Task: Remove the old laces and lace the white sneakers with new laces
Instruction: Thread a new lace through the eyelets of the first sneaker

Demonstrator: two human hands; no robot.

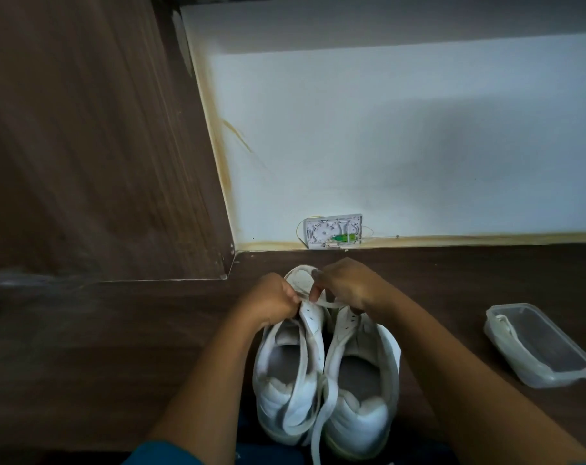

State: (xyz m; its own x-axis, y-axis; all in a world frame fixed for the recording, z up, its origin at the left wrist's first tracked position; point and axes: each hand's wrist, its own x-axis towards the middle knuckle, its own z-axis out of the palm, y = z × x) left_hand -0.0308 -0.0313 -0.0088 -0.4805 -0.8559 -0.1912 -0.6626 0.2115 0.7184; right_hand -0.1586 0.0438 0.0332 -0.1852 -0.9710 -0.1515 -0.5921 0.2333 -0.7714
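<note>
Head view: at the toe end of the left sneaker, left hand and right hand each pinch the lace in curled fingers; best pull it flat, eyelet by eyelet.

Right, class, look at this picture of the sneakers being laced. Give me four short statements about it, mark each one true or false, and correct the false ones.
1. The left hand and the right hand both grip a lace at the front of the sneakers. True.
2. The plastic box lies to the left of the sneakers. False: it lies to their right.
3. The sneakers stand side by side, heels toward the camera. True.
4. The plastic box holds nothing. False: something white, seemingly another lace, lies inside it.
</note>
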